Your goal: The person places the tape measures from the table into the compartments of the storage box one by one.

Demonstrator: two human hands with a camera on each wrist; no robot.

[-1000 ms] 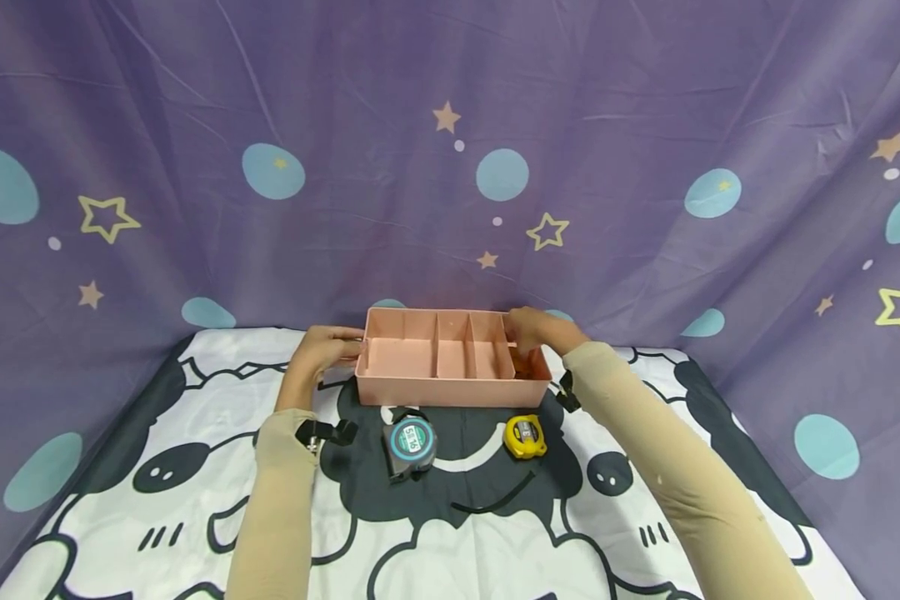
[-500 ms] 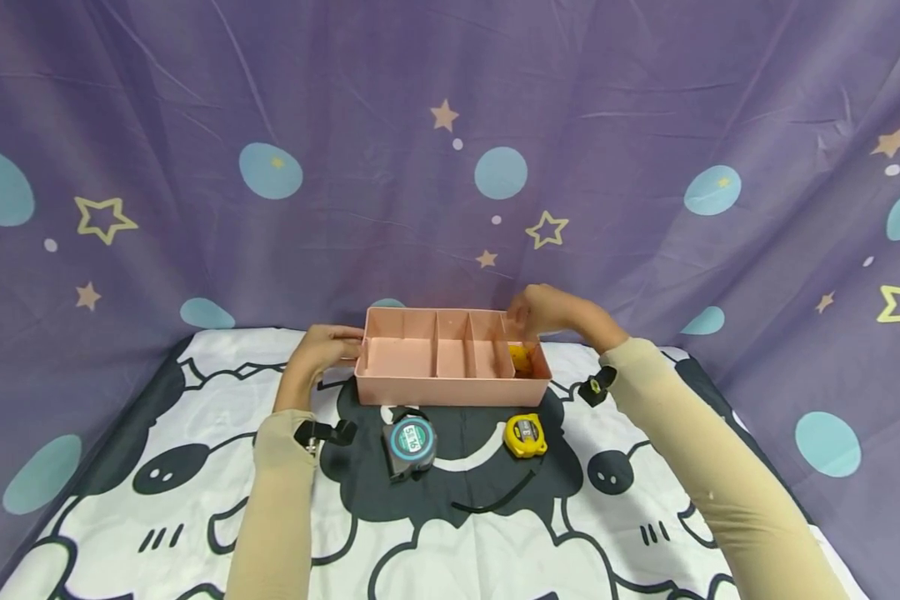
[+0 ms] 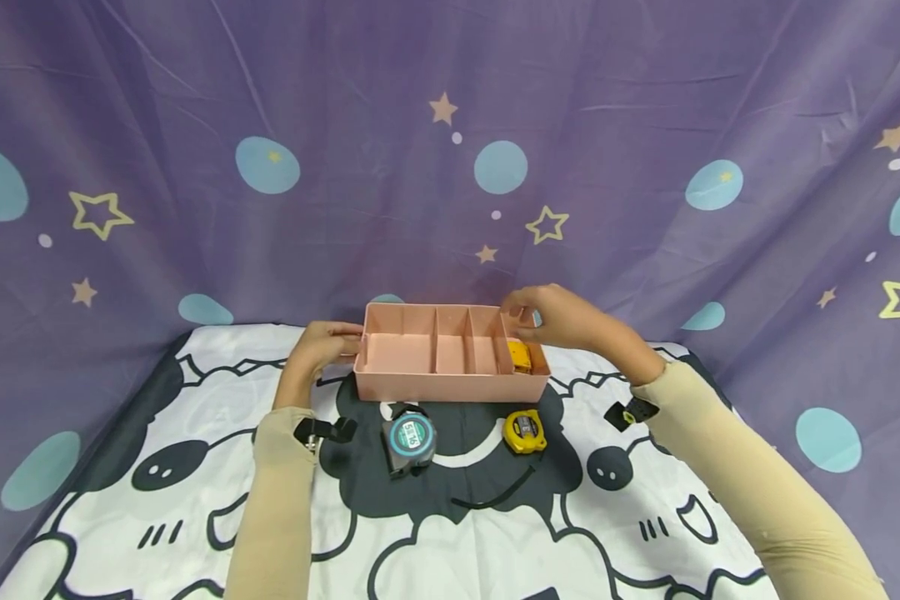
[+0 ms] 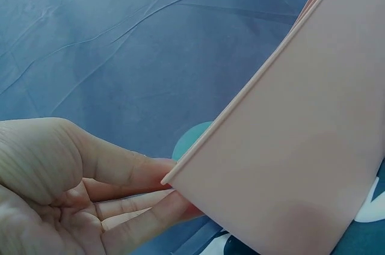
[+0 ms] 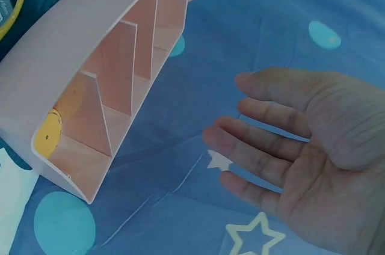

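Note:
A pink divided storage box [image 3: 450, 387] stands on the cloth near the curtain. My left hand [image 3: 321, 350] holds its left end at the back corner; in the left wrist view the fingertips pass out of sight behind the wall. A yellow tape measure [image 3: 521, 357] lies in the box's rightmost compartment. Above that compartment's back edge is my right hand [image 3: 555, 317], holding nothing; its fingers are spread and apart from the box in the right wrist view. In front of the box lie a grey tape measure [image 3: 410, 437] with a teal ring and another yellow tape measure [image 3: 524, 432].
Behind the box hangs a purple curtain [image 3: 390, 208] with stars and blue ovals. A white and dark cartoon-print cloth [image 3: 480, 550] covers the surface. The box's other compartments have thin pink dividers [image 3: 437, 342].
My right hand has come up out of the rightmost compartment and drawn back to the right, leaving the yellow tape measure in it. My left hand has stayed at the box's left end.

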